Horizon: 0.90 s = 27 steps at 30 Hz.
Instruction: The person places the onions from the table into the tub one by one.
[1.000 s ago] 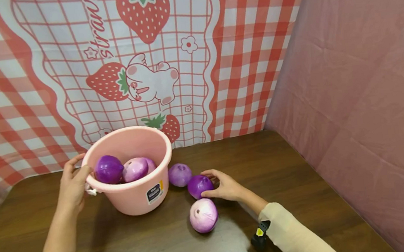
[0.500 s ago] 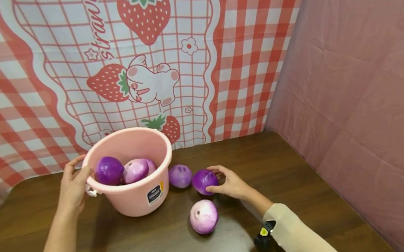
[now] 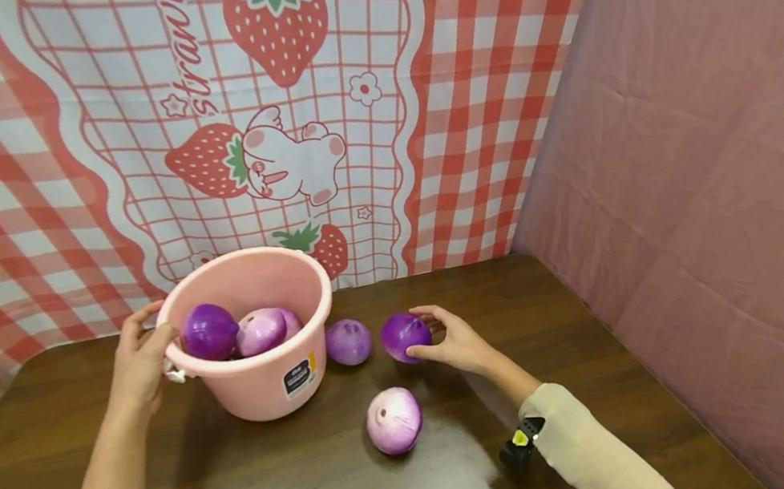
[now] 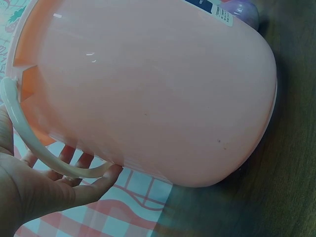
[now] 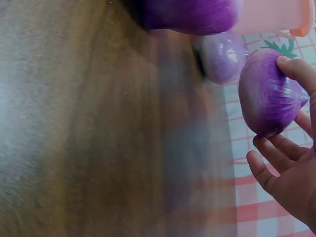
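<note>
My left hand (image 3: 138, 362) grips the rim of a pink bucket (image 3: 262, 380) on its left side. In the left wrist view the bucket's white handle (image 4: 37, 140) lies across that hand. Inside the bucket are a dark purple onion (image 3: 209, 332) and a paler onion (image 3: 261, 330), with part of another behind it. My right hand (image 3: 457, 343) holds a purple onion (image 3: 402, 337) between thumb and fingers, right of the bucket. Fingers and thumb on this onion (image 5: 271, 94) show in the right wrist view.
A light purple onion (image 3: 348, 342) stands against or close to the bucket's right side. Nearer to me, a whitish-purple onion (image 3: 393, 421) lies on the brown wooden table (image 3: 303, 480). A strawberry-print cloth (image 3: 295, 159) hangs behind, and a pink cloth (image 3: 702, 161) hangs at the right.
My right hand has moved right and away from me with the purple onion, off from the other two onions. The left hand and the bucket stay in place.
</note>
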### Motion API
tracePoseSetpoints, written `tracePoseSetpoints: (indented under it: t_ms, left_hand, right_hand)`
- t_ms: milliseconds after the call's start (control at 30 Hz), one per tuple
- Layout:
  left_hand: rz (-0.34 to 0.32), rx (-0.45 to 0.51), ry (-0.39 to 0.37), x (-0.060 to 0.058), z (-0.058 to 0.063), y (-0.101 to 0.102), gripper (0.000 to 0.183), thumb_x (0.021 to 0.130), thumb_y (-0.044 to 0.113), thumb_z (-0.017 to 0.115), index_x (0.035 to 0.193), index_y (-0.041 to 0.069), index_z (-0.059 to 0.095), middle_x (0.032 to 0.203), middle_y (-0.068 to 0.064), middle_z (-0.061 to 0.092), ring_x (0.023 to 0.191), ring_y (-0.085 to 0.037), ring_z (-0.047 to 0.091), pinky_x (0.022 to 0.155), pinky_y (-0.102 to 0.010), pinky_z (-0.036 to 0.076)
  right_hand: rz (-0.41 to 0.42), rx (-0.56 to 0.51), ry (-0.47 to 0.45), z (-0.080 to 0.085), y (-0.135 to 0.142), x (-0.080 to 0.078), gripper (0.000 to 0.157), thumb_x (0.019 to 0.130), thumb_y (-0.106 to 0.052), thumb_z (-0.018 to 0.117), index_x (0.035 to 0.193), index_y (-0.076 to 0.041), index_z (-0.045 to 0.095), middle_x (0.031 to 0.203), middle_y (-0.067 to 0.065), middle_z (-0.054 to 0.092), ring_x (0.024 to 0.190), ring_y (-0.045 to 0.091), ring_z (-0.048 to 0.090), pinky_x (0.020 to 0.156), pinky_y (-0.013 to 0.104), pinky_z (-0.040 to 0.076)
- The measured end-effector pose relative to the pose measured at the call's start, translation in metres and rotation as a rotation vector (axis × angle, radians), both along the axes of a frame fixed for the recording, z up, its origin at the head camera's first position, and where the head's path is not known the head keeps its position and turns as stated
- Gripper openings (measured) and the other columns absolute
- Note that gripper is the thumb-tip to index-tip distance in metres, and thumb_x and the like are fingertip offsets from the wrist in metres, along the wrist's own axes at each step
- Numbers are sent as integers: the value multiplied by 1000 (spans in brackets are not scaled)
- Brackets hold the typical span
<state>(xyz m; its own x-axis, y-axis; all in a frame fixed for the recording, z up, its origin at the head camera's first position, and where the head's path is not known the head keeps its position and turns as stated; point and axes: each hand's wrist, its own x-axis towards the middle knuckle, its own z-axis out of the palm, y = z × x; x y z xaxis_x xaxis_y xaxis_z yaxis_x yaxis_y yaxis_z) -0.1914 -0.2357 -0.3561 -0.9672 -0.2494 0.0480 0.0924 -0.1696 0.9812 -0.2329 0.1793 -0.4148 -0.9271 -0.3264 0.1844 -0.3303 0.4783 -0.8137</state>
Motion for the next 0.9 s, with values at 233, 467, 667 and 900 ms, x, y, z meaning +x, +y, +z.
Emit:
tracePoseSetpoints:
  t_ms: [233, 467, 667, 900]
  left_hand:
    - [-7, 5, -20, 0, 0, -1, 37, 88, 3, 48, 111, 32, 44, 68, 10, 57, 49, -3, 54, 41, -18, 48]
    - [-7, 11, -22, 0, 0, -1, 38, 88, 3, 47, 111, 33, 44, 67, 10, 56, 48, -3, 53, 40, -18, 48]
    - [-4, 7, -15, 0, 1, 0, 37, 87, 3, 47, 110, 32, 44, 66, 10, 55, 47, -3, 53, 40, -18, 47]
    - [-6, -1, -21, 0, 1, 0, 37, 88, 3, 47, 110, 33, 43, 66, 10, 56, 48, -3, 53, 40, -18, 48]
  right_hand:
    - [-3, 21, 14, 14, 1, -3, 63, 74, -20, 79, 129, -10, 51, 118, 15, 59, 104, 30, 55, 83, 48, 54]
    - [11, 29, 29, 26, 1, -8, 63, 74, -22, 79, 129, -11, 50, 124, 14, 57, 106, 30, 55, 82, 43, 55]
    - [11, 45, 29, 37, -2, -12, 64, 74, -23, 79, 130, -11, 50, 125, 14, 56, 108, 30, 54, 86, 47, 53]
    - [7, 50, 34, 46, -7, -16, 64, 74, -24, 79, 130, -12, 50, 123, 13, 56, 108, 29, 54, 83, 40, 55]
